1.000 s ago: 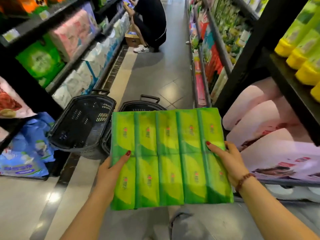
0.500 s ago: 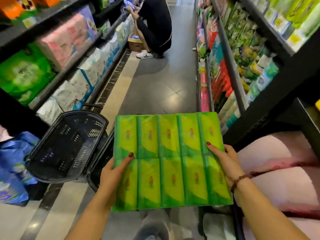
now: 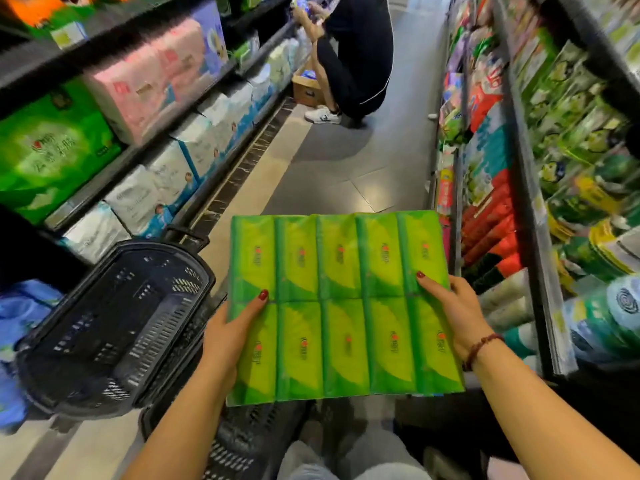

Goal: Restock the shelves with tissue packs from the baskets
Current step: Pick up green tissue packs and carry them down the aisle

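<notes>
Pack: a flat green plastic-wrapped tissue multipack (image 3: 343, 303), 10 packets in 2 rows of 5, is held level in mid-air over the aisle, between the 2 runs of shelving.
Left hand: the left hand (image 3: 230, 327) clasps the pack's left edge at the seam between the rows, thumb flat on top; the fingers underneath are hidden.
Right hand: the right hand (image 3: 450, 313) clamps the right edge at the same seam in the same way.
Baskets: a black slatted plastic basket (image 3: 114, 327) sits tilted just beside the pack's left edge, and a second black basket (image 3: 235, 441) lies under its near left corner.
Shelves: the dark right-hand shelving (image 3: 530, 202) holds green and red packets close to the pack's right edge.
Weight: it looks light, an easy carry.
Stiffness: soft; I judge the middle seam would fold like a hinge if 1 end were held alone.
Surface: the glossy film is probably slippery, so a squeeze suits better than fingertips.
Best hold: both side edges at the seam, or a palm beneath.
Fragility: low; crushing only dents it.
</notes>
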`<state>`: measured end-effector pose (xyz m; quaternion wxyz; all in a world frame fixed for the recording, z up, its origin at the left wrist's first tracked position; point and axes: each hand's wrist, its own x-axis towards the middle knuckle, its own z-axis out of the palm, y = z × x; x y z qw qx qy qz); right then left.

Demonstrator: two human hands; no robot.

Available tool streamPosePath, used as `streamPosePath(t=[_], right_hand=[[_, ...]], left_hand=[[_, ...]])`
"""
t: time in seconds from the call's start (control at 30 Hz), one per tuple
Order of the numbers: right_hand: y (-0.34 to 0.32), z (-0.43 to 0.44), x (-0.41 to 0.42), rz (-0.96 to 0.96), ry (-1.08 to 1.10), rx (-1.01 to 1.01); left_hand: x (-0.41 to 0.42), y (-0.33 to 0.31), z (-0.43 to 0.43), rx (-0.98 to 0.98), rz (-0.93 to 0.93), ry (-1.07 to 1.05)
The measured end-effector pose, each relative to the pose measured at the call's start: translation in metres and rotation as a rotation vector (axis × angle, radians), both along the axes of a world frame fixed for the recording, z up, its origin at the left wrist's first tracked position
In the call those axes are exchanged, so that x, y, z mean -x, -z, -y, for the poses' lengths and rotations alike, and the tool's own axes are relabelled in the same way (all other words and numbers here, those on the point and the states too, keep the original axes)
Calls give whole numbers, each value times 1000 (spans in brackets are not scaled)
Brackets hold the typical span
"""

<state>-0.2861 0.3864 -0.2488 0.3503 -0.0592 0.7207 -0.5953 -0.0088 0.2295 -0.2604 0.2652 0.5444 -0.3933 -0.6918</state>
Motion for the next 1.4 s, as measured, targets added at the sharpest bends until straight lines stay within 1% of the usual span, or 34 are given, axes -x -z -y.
streamPosePath(t=[0.1,0.2,0.33,0.57,0.7,0.93,1.13,1.4], right_hand=[[3,25,38,22,6,12],[10,47,77,63,-31,26],[12,69,123,102,-49,34],[11,110,188,100,-34,45],[9,149,223,94,-57,42],[13,259,282,89,-142,48],[7,364,323,94,-306,28],[-13,502,328,87,-569,44]], left_hand=[[35,-2,20,1,-5,-25],[72,-3,33,6,49,-59],[116,-5,55,1,77,-69],[179,-15,92,12,57,-69],[211,-18,121,35,33,-78],[261,-12,200,52,19,-195],[286,-11,263,44,-9,-331],[291,-29,319,80,1,-596]])
